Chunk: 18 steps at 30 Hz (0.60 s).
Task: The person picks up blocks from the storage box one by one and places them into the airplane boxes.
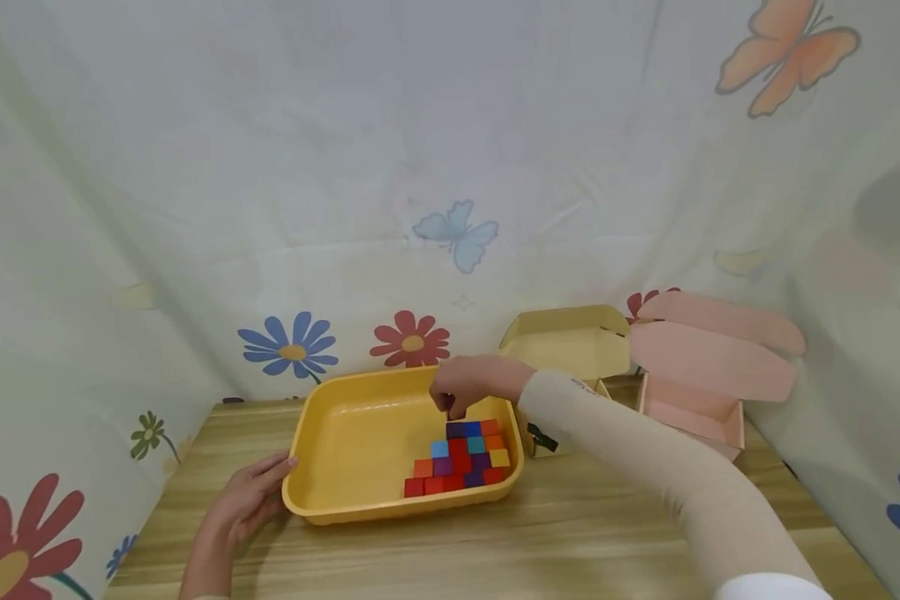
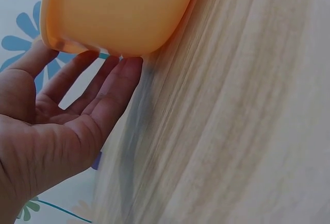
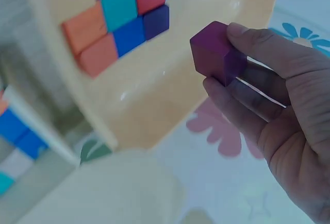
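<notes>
A yellow tray (image 1: pixel 360 446) lies on the wooden table. Its right part holds rows of colored cubes (image 1: pixel 459 457) in red, orange, blue, purple and yellow, packed side by side. At the tray's left end my left hand (image 1: pixel 255 493) grips the rim, with the thumb at the top edge and the fingertips against the outer wall in the left wrist view. My right hand (image 1: pixel 471 383) is over the back right of the tray. Between its thumb and fingers it pinches a purple cube (image 3: pixel 219 54), just behind the back row.
Behind my right sleeve (image 1: pixel 637 450) stands an open yellow box (image 1: pixel 562 342), partly hidden. An open pink box (image 1: pixel 708 404) is to its right. In the right wrist view, blue cubes (image 3: pixel 20 131) sit beyond the tray's edge. A flowered cloth (image 1: pixel 345 250) hangs behind the table.
</notes>
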Each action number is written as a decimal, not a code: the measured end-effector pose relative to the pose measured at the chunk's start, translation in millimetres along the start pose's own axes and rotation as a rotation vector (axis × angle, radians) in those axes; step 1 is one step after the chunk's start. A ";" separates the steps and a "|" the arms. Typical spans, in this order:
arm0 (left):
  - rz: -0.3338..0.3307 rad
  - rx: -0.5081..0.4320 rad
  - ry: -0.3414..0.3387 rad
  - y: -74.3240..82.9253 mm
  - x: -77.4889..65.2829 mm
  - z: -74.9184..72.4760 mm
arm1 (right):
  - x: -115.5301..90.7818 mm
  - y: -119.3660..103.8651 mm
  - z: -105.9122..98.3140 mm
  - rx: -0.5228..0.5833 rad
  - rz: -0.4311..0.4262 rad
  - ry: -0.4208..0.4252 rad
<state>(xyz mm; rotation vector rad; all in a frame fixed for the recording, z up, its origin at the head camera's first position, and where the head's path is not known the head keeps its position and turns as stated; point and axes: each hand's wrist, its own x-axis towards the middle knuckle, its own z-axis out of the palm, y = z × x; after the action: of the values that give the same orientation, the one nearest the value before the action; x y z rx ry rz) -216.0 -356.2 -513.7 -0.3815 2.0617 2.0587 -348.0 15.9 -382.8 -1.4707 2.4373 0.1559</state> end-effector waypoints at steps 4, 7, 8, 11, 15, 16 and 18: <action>0.004 -0.002 0.003 0.4 1.0 1.9 | -22.1 12.3 -5.8 -0.005 0.036 -0.005; 0.011 -0.007 0.008 1.8 1.8 3.3 | -40.9 23.3 -9.2 0.007 0.061 -0.014; 0.015 -0.006 0.004 2.7 1.9 3.3 | -46.7 27.8 -9.4 0.017 0.070 -0.014; 0.021 -0.004 0.013 6.8 1.9 2.1 | -63.2 40.1 -10.4 0.041 0.085 -0.010; 0.036 0.028 0.019 13.1 2.8 -0.7 | -85.1 54.8 -7.0 0.057 0.105 0.002; 0.040 0.034 0.017 14.2 3.3 -0.9 | -90.7 58.0 -5.1 0.060 0.114 0.000; 0.042 0.043 -0.001 15.1 4.1 -1.0 | -101.1 64.5 0.4 0.044 0.109 -0.011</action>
<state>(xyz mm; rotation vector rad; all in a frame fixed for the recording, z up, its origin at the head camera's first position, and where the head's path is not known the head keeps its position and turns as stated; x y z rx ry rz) -224.7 -357.4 -500.7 -0.3328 2.1264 2.0335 -360.5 132.3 -356.4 -1.3157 2.4969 0.1325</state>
